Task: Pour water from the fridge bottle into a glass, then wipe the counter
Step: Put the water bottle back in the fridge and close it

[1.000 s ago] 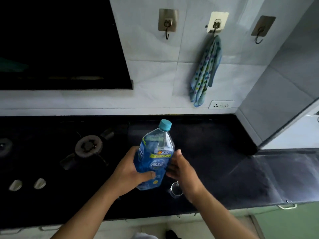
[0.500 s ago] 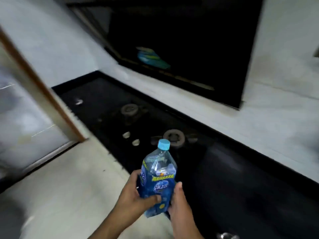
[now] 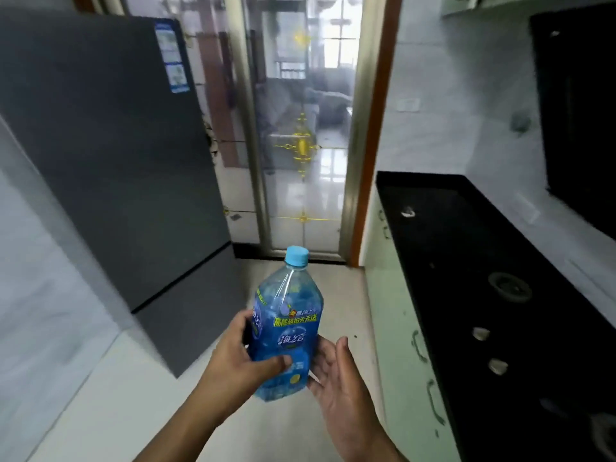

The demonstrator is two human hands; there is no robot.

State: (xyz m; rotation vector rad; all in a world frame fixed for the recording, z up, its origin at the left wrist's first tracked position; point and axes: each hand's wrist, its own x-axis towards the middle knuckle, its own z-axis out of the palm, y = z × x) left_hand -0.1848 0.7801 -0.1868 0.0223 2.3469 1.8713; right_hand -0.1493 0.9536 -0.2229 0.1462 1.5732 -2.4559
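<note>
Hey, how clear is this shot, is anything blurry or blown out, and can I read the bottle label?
Head view: the bottle and the left hand gripping it are fairly sharp, its label legible; the fridge, tilted by the wide lens, and the stove knobs are smeared by motion blur; the window behind the glass door is blown out white.

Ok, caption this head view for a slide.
Left hand grips a capped blue plastic water bottle, right hand open beside it, near the grey fridge.
</note>
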